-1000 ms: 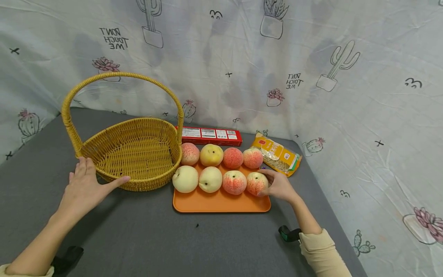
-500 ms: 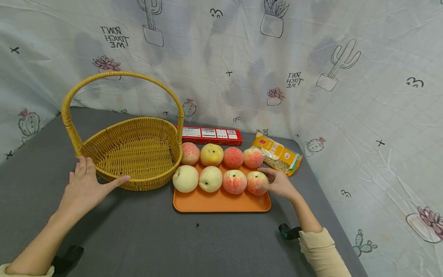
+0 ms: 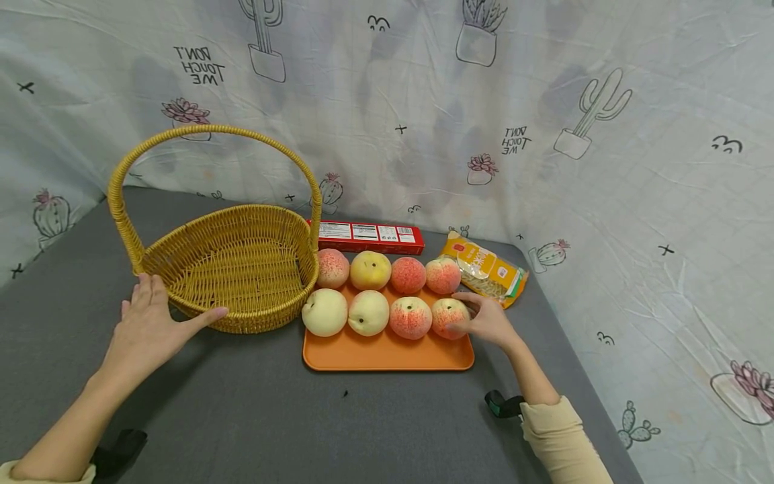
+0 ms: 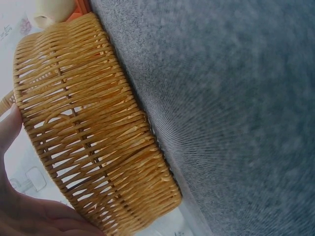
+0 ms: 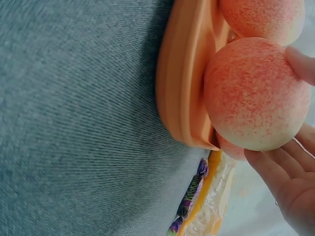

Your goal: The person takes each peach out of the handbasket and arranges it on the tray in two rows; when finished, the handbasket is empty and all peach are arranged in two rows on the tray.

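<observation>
My left hand (image 3: 143, 331) rests at the near left rim of a yellow wicker basket (image 3: 242, 323), its fingers straight and the thumb spread along the rim. The left wrist view shows the thumb (image 4: 10, 128) against the basket's woven side (image 4: 93, 123). My right hand (image 3: 491, 324) holds a red-and-cream peach (image 3: 446, 318) at the right end of the front row on an orange tray (image 3: 387, 356). In the right wrist view, the thumb (image 5: 301, 64) lies on one side of that peach (image 5: 256, 93), and the fingers (image 5: 283, 167) curl against the opposite side.
Several other peaches fill two rows on the tray, including a pale one (image 3: 324, 313) close to the basket. Behind them lies a red box (image 3: 369, 237). A yellow food packet (image 3: 484, 269) is at the back right, with a small purple wrapper (image 5: 192, 194) beside it.
My right thumb has shifted slightly upward on the peach since a second ago. The left hand, basket and tray look the same.
</observation>
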`<act>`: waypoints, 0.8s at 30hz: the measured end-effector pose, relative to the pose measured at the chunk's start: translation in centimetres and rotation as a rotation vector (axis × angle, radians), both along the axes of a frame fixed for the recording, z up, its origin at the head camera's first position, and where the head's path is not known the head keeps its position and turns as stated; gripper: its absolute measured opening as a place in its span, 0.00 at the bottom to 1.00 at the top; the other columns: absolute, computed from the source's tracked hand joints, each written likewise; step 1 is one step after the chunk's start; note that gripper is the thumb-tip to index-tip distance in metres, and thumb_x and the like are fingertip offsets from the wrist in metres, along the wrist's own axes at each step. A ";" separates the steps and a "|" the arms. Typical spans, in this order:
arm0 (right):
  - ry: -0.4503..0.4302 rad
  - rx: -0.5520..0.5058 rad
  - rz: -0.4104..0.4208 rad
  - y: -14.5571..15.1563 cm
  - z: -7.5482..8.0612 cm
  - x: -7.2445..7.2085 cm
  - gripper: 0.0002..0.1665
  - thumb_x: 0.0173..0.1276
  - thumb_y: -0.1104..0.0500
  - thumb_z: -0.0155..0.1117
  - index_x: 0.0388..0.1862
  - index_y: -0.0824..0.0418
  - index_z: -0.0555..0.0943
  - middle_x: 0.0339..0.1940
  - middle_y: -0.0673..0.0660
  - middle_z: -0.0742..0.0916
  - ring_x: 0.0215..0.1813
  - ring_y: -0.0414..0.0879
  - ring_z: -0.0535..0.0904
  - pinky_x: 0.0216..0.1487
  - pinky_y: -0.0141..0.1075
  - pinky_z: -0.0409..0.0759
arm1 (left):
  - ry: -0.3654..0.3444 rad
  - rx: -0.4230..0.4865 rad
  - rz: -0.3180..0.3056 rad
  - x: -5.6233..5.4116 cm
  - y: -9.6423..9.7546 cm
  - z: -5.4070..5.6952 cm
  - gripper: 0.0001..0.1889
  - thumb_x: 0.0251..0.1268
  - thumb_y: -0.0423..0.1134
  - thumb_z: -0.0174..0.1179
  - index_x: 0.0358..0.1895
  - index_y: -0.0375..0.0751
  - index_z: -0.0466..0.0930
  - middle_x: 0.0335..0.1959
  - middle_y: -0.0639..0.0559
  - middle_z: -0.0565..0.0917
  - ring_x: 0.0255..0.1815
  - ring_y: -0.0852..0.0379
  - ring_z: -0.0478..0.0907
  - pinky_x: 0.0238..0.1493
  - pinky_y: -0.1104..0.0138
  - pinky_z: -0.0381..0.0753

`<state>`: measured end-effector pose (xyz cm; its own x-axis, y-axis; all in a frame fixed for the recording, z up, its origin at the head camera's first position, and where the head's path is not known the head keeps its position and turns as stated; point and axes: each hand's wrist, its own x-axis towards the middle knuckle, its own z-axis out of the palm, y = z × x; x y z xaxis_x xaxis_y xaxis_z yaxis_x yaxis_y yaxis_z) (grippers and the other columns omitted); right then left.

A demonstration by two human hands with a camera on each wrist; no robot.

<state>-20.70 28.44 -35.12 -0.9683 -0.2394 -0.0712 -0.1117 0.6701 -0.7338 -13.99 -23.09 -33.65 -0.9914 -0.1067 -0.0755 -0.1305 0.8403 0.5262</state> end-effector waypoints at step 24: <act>-0.035 -0.071 0.136 0.7 0.5 0.2 0.36 0.54 0.66 0.75 0.61 0.75 0.74 0.61 0.72 0.78 0.63 0.68 0.73 0.63 0.57 0.70 | 0.018 0.003 -0.008 0.0 -0.1 -0.3 0.66 0.60 0.71 0.53 0.68 0.13 0.25 0.68 0.16 0.27 0.71 0.22 0.27 0.68 0.36 0.28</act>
<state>-20.46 29.10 -34.64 -0.9237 -0.3742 -0.0827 -0.1716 0.5968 -0.7838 -14.03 -23.23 -33.90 -0.9935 -0.0981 -0.0576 -0.1137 0.8398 0.5309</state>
